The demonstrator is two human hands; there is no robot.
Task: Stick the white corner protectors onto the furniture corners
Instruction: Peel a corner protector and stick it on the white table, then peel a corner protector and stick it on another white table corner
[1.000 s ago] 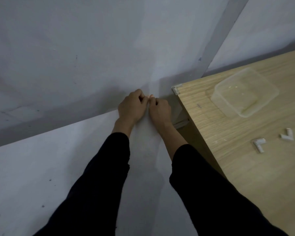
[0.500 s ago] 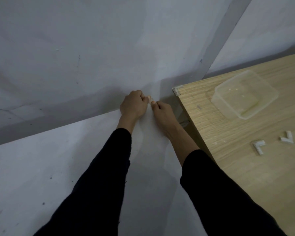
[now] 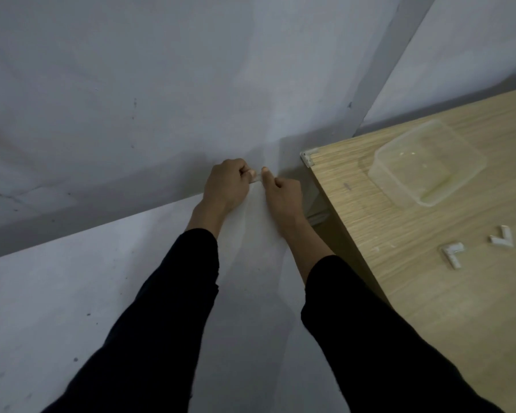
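My sleeves (image 3: 370, 338) are black. The table (image 3: 429, 293) is light wood with a fine streaked grain; the corner pieces (image 3: 452, 254) on it are white, the box (image 3: 426, 165) clear, the floor (image 3: 57, 293) pale grey.

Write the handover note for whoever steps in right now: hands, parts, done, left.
Left hand and right hand: meeting off the table's left side, fingertips pinching a small pale piece, probably a protector; too small to confirm.
Wooden table: far-left corner already has a protector fitted.
Two loose white corner protectors lie on the tabletop; the clear plastic container sits behind them.
Left: stick on the held piece, then the loose ones.
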